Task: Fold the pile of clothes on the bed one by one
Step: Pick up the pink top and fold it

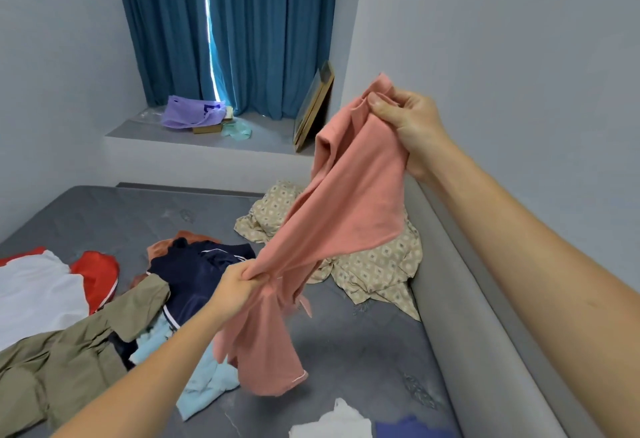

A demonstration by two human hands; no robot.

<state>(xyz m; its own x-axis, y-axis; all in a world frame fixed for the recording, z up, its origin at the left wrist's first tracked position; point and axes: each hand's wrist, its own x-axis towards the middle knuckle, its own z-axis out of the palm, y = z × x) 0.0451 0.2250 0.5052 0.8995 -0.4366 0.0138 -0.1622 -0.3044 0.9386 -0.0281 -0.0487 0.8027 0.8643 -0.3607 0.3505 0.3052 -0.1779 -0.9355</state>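
Note:
A salmon-pink garment (346, 202) hangs stretched in the air above the grey bed (363, 344). My right hand (412, 126) grips its upper end, raised near the wall. Lower down, my left hand (239, 288) grips a bunched part of the same garment, and the rest dangles below it. On the bed to the left lies the pile: an olive garment (69, 354), a navy one with white stripes (197, 275), a light blue one (207, 378), a white one (34, 292) and a red one (100, 275).
A beige patterned cloth (374, 264) lies crumpled by the grey padded bed side (467, 333) on the right. White and blue fabric pieces (336, 423) lie at the near edge. A window ledge with a purple bag (190, 113), a leaning frame (313, 108) and teal curtains sits beyond.

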